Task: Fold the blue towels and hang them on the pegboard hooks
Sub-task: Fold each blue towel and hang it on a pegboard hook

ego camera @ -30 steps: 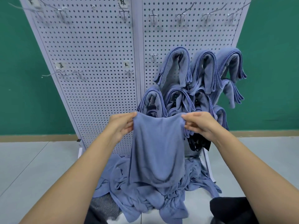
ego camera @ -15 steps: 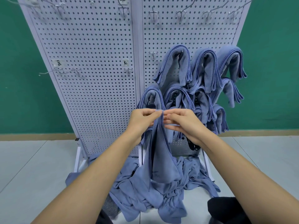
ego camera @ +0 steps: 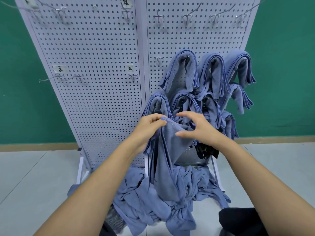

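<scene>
We are in a plain, bare work room, more like a stockroom or a shop corner than a home. A flat green wall [ego camera: 25,82] runs behind everything, with a tan skirting strip [ego camera: 34,147] where it meets a floor [ego camera: 30,181] of large pale grey tiles. In front of us stands a white pegboard [ego camera: 102,92]: two perforated panels joined side by side, on metal legs [ego camera: 81,167], the kind of rack we know from retail displays. Wire hooks [ego camera: 158,16] sit in rows, some under small handwritten labels [ego camera: 59,68]. Folded blue towels [ego camera: 184,72] hang in tiers on the right panel, and a heap of loose towels [ego camera: 136,206] lies on the tiles at its foot.
</scene>
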The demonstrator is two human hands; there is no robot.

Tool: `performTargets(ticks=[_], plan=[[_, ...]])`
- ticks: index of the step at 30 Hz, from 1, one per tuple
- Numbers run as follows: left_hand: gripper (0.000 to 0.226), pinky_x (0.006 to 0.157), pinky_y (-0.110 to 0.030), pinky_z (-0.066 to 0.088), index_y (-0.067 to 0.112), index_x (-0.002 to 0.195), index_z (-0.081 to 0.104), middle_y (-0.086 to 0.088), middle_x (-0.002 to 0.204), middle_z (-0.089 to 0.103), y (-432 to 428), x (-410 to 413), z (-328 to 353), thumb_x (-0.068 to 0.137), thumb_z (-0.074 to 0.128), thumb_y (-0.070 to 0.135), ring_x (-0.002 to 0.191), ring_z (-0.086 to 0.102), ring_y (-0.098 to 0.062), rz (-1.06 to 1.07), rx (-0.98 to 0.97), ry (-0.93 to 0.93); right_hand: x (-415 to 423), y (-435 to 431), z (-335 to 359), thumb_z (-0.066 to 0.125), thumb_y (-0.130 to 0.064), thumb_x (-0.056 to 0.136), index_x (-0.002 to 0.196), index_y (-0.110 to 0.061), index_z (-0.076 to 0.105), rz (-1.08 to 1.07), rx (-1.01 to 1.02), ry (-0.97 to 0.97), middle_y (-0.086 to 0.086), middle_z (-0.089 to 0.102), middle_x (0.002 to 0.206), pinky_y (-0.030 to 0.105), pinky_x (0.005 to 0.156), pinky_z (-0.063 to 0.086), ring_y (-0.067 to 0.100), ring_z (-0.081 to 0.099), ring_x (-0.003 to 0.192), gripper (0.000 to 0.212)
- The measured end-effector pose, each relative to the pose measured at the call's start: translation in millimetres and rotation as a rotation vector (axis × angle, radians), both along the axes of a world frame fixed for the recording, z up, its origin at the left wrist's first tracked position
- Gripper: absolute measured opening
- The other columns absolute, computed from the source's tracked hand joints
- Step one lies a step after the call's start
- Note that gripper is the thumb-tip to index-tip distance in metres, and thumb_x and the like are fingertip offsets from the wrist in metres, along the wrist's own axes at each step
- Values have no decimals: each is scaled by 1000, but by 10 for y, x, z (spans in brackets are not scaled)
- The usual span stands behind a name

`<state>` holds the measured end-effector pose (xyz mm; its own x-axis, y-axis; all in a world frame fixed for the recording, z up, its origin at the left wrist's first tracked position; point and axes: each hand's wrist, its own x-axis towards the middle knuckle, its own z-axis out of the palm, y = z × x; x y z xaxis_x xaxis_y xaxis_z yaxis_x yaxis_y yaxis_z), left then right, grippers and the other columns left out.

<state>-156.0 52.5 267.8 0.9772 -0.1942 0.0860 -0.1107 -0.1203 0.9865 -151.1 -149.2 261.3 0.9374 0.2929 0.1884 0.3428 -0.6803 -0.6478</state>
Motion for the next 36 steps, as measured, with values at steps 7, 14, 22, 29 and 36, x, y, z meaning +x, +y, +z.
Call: performTargets(ticks=[7, 14, 22, 29, 36], plan=[[15, 62, -15, 49, 12, 99, 66, 11, 62, 62, 96, 84, -37, 96, 52, 9, 56, 56, 0, 13, -69, 81, 42, -5, 102, 73, -24, 82, 83, -18, 69, -118, 87, -217, -14, 65, 77, 19, 72, 45, 3, 59, 77, 8], [15, 76, -23, 50, 15, 96, 61, 4, 86, 64, -50, 61, -25, 100, 46, 12, 81, 59, -9, -105, -99, 6, -39, -110, 192, 75, -29, 80, 92, -29, 67, -108, 48, -206, -16, 67, 89, 20, 76, 43, 0, 59, 86, 15], [14, 67, -17, 49, 17, 106, 64, 0, 97, 69, -109, 158, -31, 97, 53, 18, 83, 64, -7, -16, -97, 4, -52, 13, 194, 67, -33, 87, 78, -9, 65, -43, -19, -127, 7, 63, 71, 29, 62, 38, 13, 50, 63, 25], [21, 70, -22, 50, 8, 115, 60, 2, 83, 64, -20, 147, -220, 96, 56, 16, 69, 57, -7, 169, -197, 160, -18, 222, 561, 66, -27, 87, 76, -1, 65, -116, -30, -86, -2, 42, 56, 17, 49, 28, 8, 35, 53, 28], [44, 59, -25, 44, 9, 126, 52, -3, 93, 60, 6, -73, -514, 87, 69, 20, 63, 51, -12, 180, -273, 456, -121, 313, 1354, 67, -27, 86, 86, -1, 68, -119, 92, -140, 13, 66, 81, 28, 64, 46, 13, 54, 68, 26]])
